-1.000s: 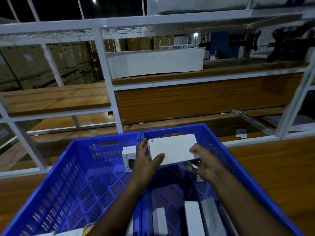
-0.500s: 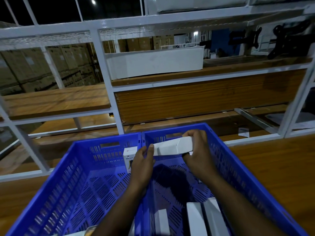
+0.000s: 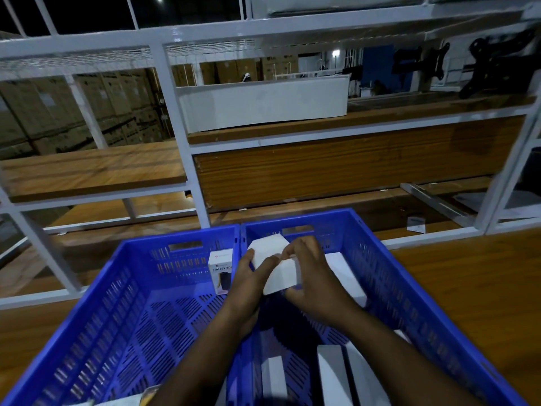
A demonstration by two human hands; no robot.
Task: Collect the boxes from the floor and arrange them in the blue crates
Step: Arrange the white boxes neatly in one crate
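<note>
Two blue crates stand side by side on a wooden surface, the left crate (image 3: 96, 326) and the right crate (image 3: 389, 276). Above the far end of the right crate, a white box (image 3: 272, 259) hangs tilted between both hands. My left hand (image 3: 248, 276) grips its left side with the thumb on its face. My right hand (image 3: 310, 276) holds its right side, fingers curled over the top edge. Another white box (image 3: 342, 273) stands behind my right hand inside the right crate. A printed white box (image 3: 221, 271) stands upright in the left crate's far right corner.
Several white boxes (image 3: 330, 373) stand on edge at the near end of the right crate. A white metal rack (image 3: 181, 148) with wooden shelves rises just beyond the crates. A long white box (image 3: 263, 104) lies on an upper shelf. Wooden floor (image 3: 468, 288) extends to the right.
The white box has turned from edge-on to a tilted, face-showing pose and dropped slightly lower. Both hands have shifted their hold on it. A white box now shows behind my right hand.
</note>
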